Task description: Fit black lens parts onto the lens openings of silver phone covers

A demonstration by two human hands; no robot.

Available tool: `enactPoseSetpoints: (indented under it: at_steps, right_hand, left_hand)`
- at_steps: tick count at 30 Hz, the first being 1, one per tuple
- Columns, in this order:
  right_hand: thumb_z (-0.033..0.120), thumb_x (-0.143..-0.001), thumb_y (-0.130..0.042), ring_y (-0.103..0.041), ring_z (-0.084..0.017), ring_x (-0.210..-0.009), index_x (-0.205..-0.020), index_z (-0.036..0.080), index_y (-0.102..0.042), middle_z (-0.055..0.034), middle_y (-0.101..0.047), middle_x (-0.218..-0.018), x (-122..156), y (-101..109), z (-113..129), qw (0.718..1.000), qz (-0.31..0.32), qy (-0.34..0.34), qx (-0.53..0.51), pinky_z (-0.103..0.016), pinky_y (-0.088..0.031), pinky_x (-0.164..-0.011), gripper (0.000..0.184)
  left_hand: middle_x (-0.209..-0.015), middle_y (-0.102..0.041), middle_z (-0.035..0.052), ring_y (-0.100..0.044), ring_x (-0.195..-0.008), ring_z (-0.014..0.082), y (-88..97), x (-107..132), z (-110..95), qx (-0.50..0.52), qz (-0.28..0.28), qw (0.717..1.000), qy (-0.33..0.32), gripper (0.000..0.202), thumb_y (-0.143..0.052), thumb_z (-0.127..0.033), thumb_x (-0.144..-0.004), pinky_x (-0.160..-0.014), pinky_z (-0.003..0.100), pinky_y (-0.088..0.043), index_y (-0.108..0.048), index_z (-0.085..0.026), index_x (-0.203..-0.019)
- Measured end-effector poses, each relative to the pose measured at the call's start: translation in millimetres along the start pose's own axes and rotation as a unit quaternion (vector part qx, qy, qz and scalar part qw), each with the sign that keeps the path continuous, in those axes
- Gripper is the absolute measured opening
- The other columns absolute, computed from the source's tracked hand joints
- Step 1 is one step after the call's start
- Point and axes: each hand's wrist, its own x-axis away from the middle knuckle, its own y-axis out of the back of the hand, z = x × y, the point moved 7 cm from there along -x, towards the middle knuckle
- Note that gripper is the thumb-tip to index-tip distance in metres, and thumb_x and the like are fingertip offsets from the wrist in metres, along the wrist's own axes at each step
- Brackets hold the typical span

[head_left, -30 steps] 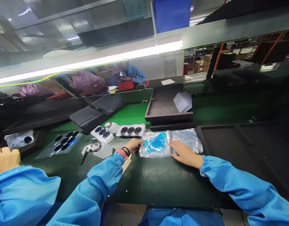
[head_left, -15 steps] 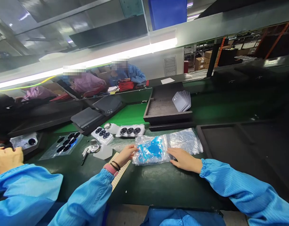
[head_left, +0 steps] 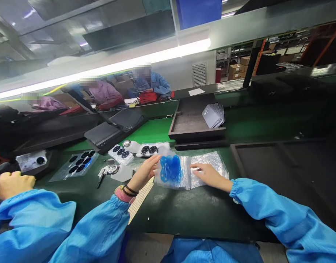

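Observation:
My left hand (head_left: 144, 172) is closed on the left edge of a clear plastic bag (head_left: 185, 178) with flat blue pieces (head_left: 170, 168) inside. The bag is lifted a little and slightly blurred. My right hand (head_left: 210, 176) is just right of the bag, palm down, fingers apart and loosely bent. It hovers over or touches a second clear plastic sheet or bag (head_left: 212, 160) lying on the bench; contact is hard to tell. A cream sheet with rows of small dots (head_left: 142, 199) lies under my left wrist.
Left of my hands lie bagged white parts with black discs (head_left: 121, 153), silver round pieces (head_left: 112, 167), a black pen (head_left: 100, 180) and a bag of black discs (head_left: 80, 162). A co-worker's hand (head_left: 16, 184) is far left. Dark trays (head_left: 197, 136) hold grey plates (head_left: 214, 116).
My left hand has raised and tilted the bag, shifting it slightly left. My right hand has come off the bag's right edge, and more of the clear plastic beneath shows.

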Motion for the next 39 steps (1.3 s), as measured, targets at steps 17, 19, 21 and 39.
enactPoseSetpoints:
  at_steps: [17,19,21,39]
  right_hand:
    - [0.029,-0.086,-0.05,-0.046,-0.025,-0.13,-0.144,0.015,-0.03,-0.0153,-0.041,-0.145,25,67,0,0.974,-0.1,-0.126,-0.162,-0.041,-0.046,-0.101,0.062]
    - [0.02,-0.081,-0.049,-0.052,-0.026,-0.123,-0.141,0.011,-0.032,-0.0169,-0.05,-0.136,28,72,-16,0.977,-0.115,-0.143,-0.105,-0.044,-0.043,-0.104,0.063]
    - [0.017,-0.078,-0.049,-0.053,-0.029,-0.122,-0.142,0.007,-0.028,-0.0211,-0.05,-0.134,31,73,-35,0.977,-0.12,-0.168,-0.043,-0.049,-0.04,-0.105,0.069]
    - [0.03,-0.084,-0.064,-0.003,-0.034,-0.144,-0.147,0.011,-0.036,-0.0163,-0.016,-0.154,41,25,-39,0.932,0.075,-0.146,0.322,-0.056,-0.013,-0.116,0.072]
  left_hand:
    - [-0.142,-0.045,0.0177,-0.027,-0.14,0.0342,-106.8,-17,38,-0.232,0.03,0.94,-0.247,0.055,-0.064,-0.028,-0.068,-0.116,0.046,-0.011,-0.062,-0.016,-0.121]
    - [-0.142,-0.044,0.0189,-0.025,-0.141,0.0356,-116.6,-21,50,-0.266,0.031,0.928,-0.261,0.054,-0.059,-0.026,-0.072,-0.115,0.051,-0.009,-0.06,-0.016,-0.126]
    - [-0.144,-0.043,0.0201,-0.025,-0.141,0.0366,-122.8,-24,59,-0.301,0.035,0.915,-0.268,0.054,-0.054,-0.025,-0.076,-0.114,0.054,-0.008,-0.058,-0.016,-0.129]
    - [-0.155,-0.022,0.0185,-0.012,-0.146,0.0283,-95.9,-36,79,-0.211,0.016,0.969,-0.127,0.061,-0.054,-0.01,-0.079,-0.117,0.047,-0.011,-0.043,-0.01,-0.139]
